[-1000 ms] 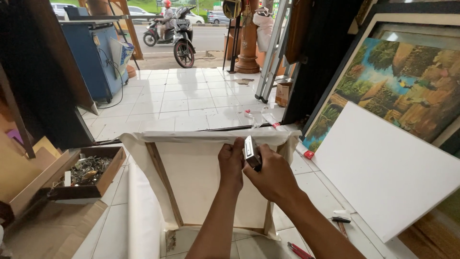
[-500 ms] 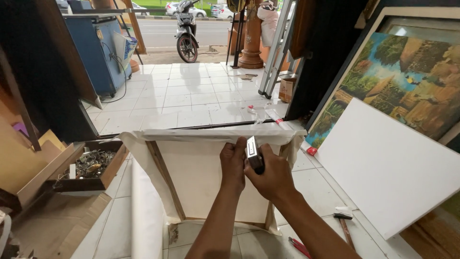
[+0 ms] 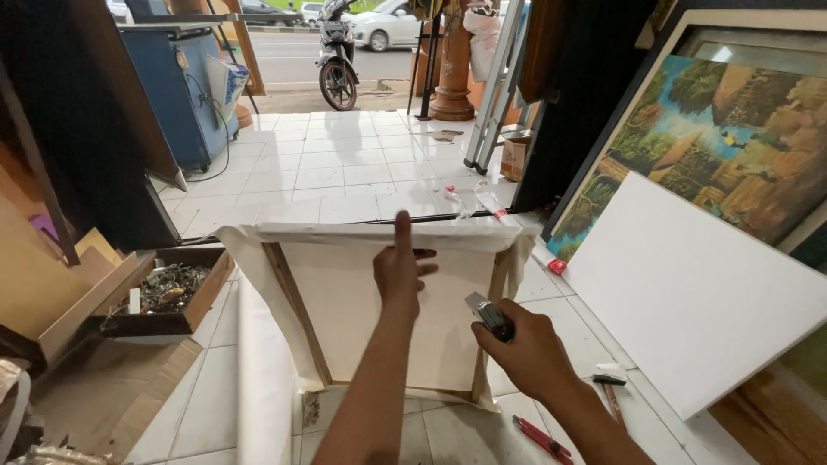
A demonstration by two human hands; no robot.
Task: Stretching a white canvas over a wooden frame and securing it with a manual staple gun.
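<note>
A wooden stretcher frame (image 3: 293, 301) stands upright on the tiled floor with cream canvas (image 3: 362, 301) draped over it. My left hand (image 3: 401, 267) lies flat on the back of the canvas near the top edge, fingers pointing up. My right hand (image 3: 525, 349) grips a grey and black staple gun (image 3: 491, 316) near the frame's right bar, lower than the left hand. Loose canvas hangs down past the left bar.
A blank white canvas (image 3: 689, 293) and a framed landscape painting (image 3: 732, 146) lean at the right. A hammer (image 3: 607, 387) and red-handled pliers (image 3: 538, 435) lie on the floor. A wooden box of hardware (image 3: 168, 293) sits left. A motorbike (image 3: 336, 60) stands outside.
My right hand has drawn the staple gun down and right, away from the top edge. The left hand has opened flat on the canvas, one finger pointing up.
</note>
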